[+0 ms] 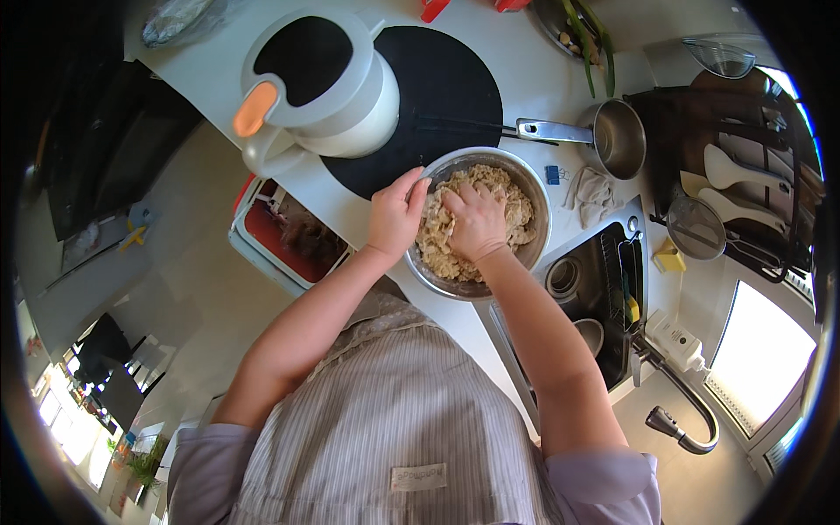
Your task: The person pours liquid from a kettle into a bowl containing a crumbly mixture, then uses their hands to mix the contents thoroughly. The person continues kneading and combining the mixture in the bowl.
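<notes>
A round metal mixing bowl (pixel 542 259) sits at the counter's front edge, partly over a round black mat (pixel 453 79). Shaggy, lumpy dough (pixel 485 176) fills much of it. My left hand (pixel 398 213) grips the bowl's left rim, thumb on top. Pressed into the dough is my right hand (pixel 477 222), its fingertips partly hidden in the mass. Behind the bowl, a pair of dark chopsticks (pixel 459 123) lies on the mat. A white jug with an orange button (pixel 348 111) stands on the mat's left part.
A small steel saucepan (pixel 617 139), a blue binder clip (pixel 553 174) and a crumpled cloth (pixel 592 197) are right of the bowl. The sink (pixel 590 262) with its faucet (pixel 705 407) lies at the right. An open bin (pixel 295 230) stands below the counter's left edge.
</notes>
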Demonstrator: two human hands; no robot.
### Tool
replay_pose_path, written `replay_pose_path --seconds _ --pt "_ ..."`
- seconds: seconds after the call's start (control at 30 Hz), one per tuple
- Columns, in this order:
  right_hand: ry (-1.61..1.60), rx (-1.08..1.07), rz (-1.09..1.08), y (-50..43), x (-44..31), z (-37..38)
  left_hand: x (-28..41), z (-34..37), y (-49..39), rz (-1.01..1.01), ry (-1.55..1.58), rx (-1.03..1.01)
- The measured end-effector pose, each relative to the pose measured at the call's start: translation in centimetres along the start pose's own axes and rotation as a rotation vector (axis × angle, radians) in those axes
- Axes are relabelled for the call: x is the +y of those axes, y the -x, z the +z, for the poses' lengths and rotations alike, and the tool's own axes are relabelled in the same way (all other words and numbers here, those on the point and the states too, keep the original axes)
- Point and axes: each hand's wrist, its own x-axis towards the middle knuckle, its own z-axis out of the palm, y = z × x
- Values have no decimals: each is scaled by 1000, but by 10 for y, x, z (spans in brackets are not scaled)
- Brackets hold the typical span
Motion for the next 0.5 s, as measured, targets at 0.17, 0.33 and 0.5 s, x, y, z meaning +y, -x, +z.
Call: replay_pose_path --seconds 0.17,0.33,0.5 --pt "-17 -189 -20 -1 6 -15 -6 5 -4 63 -8 30" --pt "-7 -342 -144 14 4 -67 -7 4 -4 14 0 24" --pt "-98 -221 -73 15 8 -58 -9 10 -5 73 26 66"
